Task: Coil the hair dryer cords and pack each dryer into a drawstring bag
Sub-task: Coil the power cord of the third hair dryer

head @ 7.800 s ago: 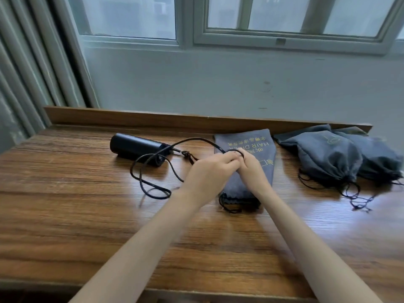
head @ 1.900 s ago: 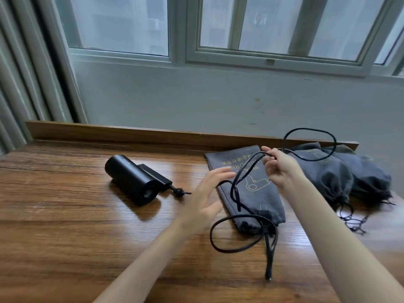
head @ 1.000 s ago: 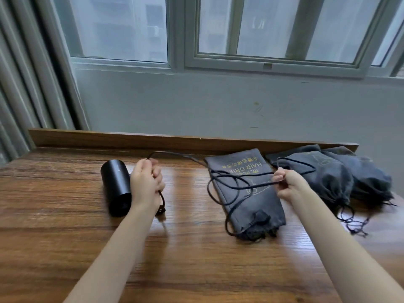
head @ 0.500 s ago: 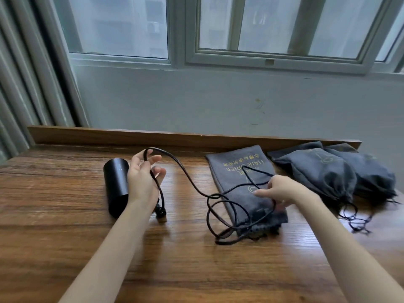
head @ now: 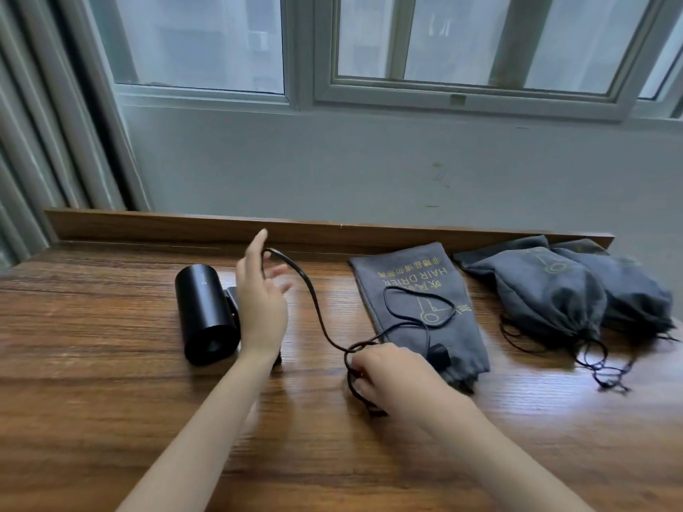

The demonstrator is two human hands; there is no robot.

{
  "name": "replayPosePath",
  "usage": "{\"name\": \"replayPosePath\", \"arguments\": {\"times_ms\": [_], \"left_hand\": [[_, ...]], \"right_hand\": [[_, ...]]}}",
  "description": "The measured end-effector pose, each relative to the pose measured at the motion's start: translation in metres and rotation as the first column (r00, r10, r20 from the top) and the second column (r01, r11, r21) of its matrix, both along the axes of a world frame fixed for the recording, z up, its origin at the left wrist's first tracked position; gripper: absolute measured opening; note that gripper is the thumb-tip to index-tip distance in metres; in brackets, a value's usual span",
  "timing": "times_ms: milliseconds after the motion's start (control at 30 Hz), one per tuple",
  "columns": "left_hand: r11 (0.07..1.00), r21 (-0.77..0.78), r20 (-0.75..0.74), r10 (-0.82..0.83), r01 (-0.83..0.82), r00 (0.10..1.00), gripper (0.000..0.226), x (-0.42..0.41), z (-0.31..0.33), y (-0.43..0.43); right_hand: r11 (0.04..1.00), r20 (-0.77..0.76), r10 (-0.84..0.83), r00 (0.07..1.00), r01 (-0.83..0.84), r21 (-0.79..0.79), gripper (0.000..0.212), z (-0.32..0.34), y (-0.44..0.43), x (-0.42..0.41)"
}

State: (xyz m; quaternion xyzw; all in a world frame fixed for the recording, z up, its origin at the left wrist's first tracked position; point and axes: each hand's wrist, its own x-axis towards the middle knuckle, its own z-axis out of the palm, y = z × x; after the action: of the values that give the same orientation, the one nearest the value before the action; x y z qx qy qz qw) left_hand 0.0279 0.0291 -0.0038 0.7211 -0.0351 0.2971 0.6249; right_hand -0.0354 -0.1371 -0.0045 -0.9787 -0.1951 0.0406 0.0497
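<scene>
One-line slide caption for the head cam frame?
Left hand spread by the black hair dryer, cord running from its fingers to the right hand, which grips loops beside the flat grey bag.

Hair dryer (head: 205, 312): one, black.
Power cord (head: 314, 301): one, with one plug (head: 439, 354).
Flat drawstring bag (head: 417, 290): one, grey with yellow print.
Filled drawstring bags (head: 547, 293): two, overlapping by the right edge of the table (head: 111, 364); whether more lie behind cannot be told.
Hands: two, left hand (head: 260, 304) and right hand (head: 391, 375).
</scene>
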Motion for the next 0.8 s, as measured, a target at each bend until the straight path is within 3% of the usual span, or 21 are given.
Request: {"name": "replayPosePath", "arguments": {"times_ms": [33, 67, 100, 167, 200, 233, 300, 333, 400, 467, 533, 600, 633, 700, 733, 800], "left_hand": [[0.964, 0.261, 0.074, 0.034, -0.053, 0.997, 0.076, 0.000, -0.003, -0.001], [0.857, 0.496, 0.161, 0.065, -0.138, 0.985, 0.084, -0.001, -0.003, -0.006], [0.678, 0.686, 0.271, 0.100, -0.265, 0.957, 0.086, -0.003, -0.002, -0.011], [0.237, 0.877, 0.428, 0.013, -0.418, 0.904, 0.076, -0.004, 0.002, -0.021], [0.108, 0.913, 0.405, -0.109, -0.394, 0.908, 0.073, -0.004, 0.002, -0.024], [0.053, 0.946, 0.324, -0.236, -0.320, 0.916, 0.073, -0.004, 0.001, -0.026], [0.070, 0.997, 0.040, -0.369, -0.015, 0.928, 0.067, -0.002, -0.003, -0.028], [0.100, 0.990, -0.050, -0.402, 0.098, 0.914, 0.054, -0.002, -0.002, -0.029], [0.149, 0.986, 0.009, -0.481, 0.071, 0.877, 0.028, -0.004, 0.003, -0.033], [0.203, 0.977, 0.160, -0.497, -0.065, 0.853, 0.038, -0.005, 0.014, -0.034], [0.260, 0.953, 0.259, -0.440, -0.154, 0.860, 0.040, -0.002, 0.024, -0.027], [0.413, 0.906, 0.229, -0.292, -0.093, 0.928, 0.044, 0.002, 0.027, -0.014], [0.532, 0.846, 0.146, -0.183, -0.027, 0.972, 0.044, 0.006, 0.028, -0.007], [0.785, 0.620, -0.026, 0.026, -0.004, 0.999, 0.040, 0.019, 0.026, 0.015], [0.867, 0.497, -0.097, 0.088, -0.028, 0.991, 0.039, 0.024, 0.026, 0.027], [0.913, 0.404, -0.168, 0.137, -0.059, 0.976, 0.034, 0.033, 0.024, 0.044]], "right_hand": [[0.999, -0.009, 0.036, 0.999, -0.036, 0.035, 0.018, 0.003, -0.006, 0.003], [0.993, -0.009, 0.059, 0.998, -0.058, 0.104, 0.019, 0.008, -0.013, 0.006], [0.978, -0.006, 0.069, 0.998, -0.067, 0.198, 0.019, 0.014, -0.020, 0.008], [0.909, 0.030, 0.080, 0.996, -0.085, 0.409, 0.022, 0.026, -0.032, 0.011], [0.861, 0.064, 0.071, 0.995, -0.094, 0.499, 0.024, 0.031, -0.038, 0.012], [0.820, 0.111, 0.046, 0.993, -0.101, 0.564, 0.025, 0.036, -0.043, 0.014], [0.772, 0.190, -0.031, 0.981, -0.097, 0.628, 0.021, 0.044, -0.053, 0.019], [0.751, 0.191, -0.066, 0.979, -0.077, 0.655, 0.018, 0.046, -0.057, 0.022], [0.670, 0.124, -0.114, 0.986, -0.016, 0.742, 0.018, 0.049, -0.065, 0.028], [0.552, 0.052, -0.150, 0.987, 0.040, 0.833, 0.026, 0.051, -0.073, 0.034], [0.376, -0.015, -0.211, 0.977, 0.096, 0.922, 0.032, 0.050, -0.084, 0.040], [0.185, -0.074, -0.327, 0.942, 0.140, 0.973, 0.035, 0.050, -0.100, 0.046], [0.121, -0.103, -0.373, 0.922, 0.159, 0.980, 0.036, 0.049, -0.108, 0.049], [0.113, -0.134, -0.433, 0.892, 0.201, 0.973, 0.039, 0.046, -0.124, 0.051], [0.139, -0.124, -0.462, 0.878, 0.209, 0.968, 0.040, 0.043, -0.131, 0.052], [0.184, -0.081, -0.524, 0.848, 0.205, 0.961, 0.041, 0.036, -0.141, 0.055]]}}
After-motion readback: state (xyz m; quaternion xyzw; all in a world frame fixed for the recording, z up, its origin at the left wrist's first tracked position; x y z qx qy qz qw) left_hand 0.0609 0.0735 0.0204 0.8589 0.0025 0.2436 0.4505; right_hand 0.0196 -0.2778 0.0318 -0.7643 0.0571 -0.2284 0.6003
